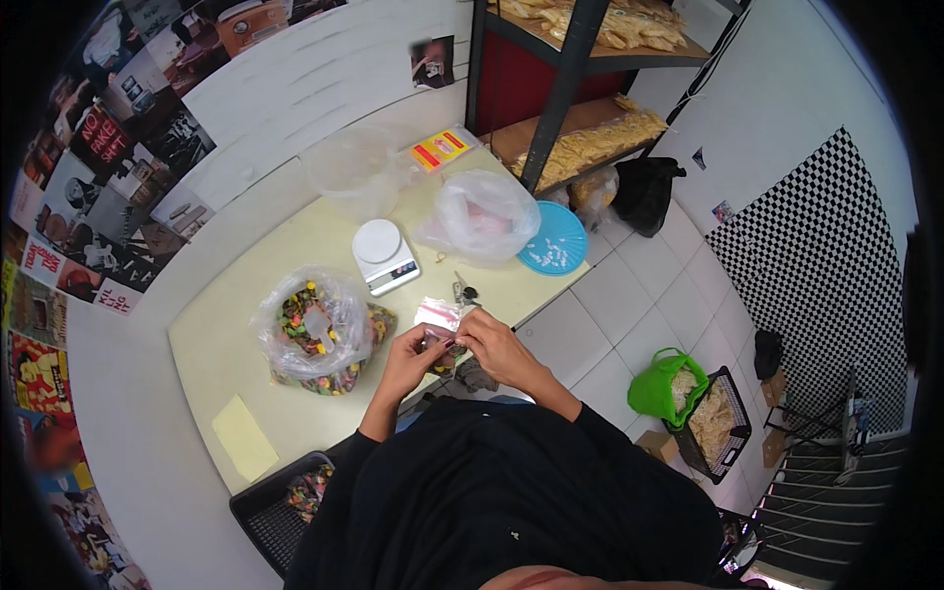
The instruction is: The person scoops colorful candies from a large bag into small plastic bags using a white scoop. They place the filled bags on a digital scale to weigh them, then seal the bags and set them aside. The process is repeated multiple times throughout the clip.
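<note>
Near the table's front edge, a small clear plastic bag (446,363) of colourful pieces is held between my hands. My left hand (410,358) pinches it from the left, with the thumb across its front. On the other side, the fingers of my right hand (500,348) grip the bag's upper edge; part of the bag is hidden by the fingers. Just beyond them are flat clear bags with a reddish strip (437,313). A large open plastic bag of multicoloured pieces (335,380) stands to the left, with a translucent scoop (318,329) inside.
Beyond my hands are a white kitchen scale (386,257), keys (466,292), a clear bag with pinkish contents (483,217) and a blue lid (569,254) bearing small white pieces. A black crate (254,509) holds filled bags at lower left. A metal shelf (564,96) stands behind.
</note>
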A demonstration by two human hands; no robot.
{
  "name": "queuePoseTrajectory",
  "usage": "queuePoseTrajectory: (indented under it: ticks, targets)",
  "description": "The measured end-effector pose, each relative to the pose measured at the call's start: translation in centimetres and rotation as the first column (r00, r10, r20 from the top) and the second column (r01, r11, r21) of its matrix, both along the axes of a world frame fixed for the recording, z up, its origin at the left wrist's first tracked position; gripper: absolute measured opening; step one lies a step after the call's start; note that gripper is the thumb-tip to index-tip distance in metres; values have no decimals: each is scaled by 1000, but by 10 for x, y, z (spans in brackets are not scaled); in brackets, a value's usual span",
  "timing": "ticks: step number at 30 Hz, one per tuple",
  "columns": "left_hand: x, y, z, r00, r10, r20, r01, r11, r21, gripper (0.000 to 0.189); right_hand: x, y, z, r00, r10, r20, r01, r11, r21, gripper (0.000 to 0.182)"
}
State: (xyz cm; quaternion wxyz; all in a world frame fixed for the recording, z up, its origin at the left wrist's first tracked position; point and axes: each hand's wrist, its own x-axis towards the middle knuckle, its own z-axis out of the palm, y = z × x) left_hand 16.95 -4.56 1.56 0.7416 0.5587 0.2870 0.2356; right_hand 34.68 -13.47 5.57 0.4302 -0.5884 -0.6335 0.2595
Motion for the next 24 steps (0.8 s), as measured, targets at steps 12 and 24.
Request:
queuePoseTrajectory:
  ticks: [12, 24]
  targets:
    - [82, -70, -1, 990, 134, 55, -132, 991, -39, 12, 73, -70, -6, 920, -259, -295, 212, 960, -181, 27]
    - [95, -116, 0, 940, 337, -47, -338, 941, -19, 12, 94, -80, -8, 956, -66, -285, 40, 995, -95, 30]
